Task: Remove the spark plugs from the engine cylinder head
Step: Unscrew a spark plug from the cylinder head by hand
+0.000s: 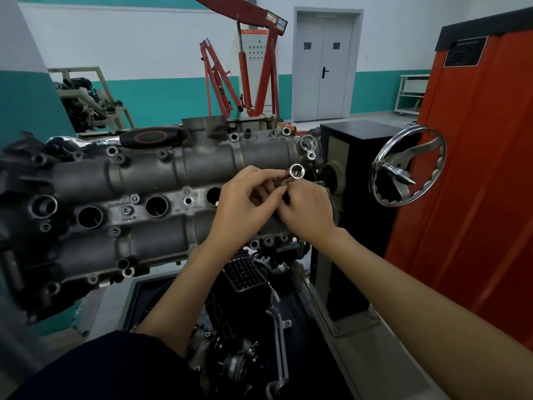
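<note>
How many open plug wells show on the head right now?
3. One left, one middle, one beside the left hand, part covered. The hands may hide a fourth.

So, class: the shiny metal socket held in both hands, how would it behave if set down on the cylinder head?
The socket looks like rigid polished steel, so probably stiff and heavy for its size. Its round tube shape would likely roll off the sloping cylinder head. The smooth finish may be slippery.
</note>
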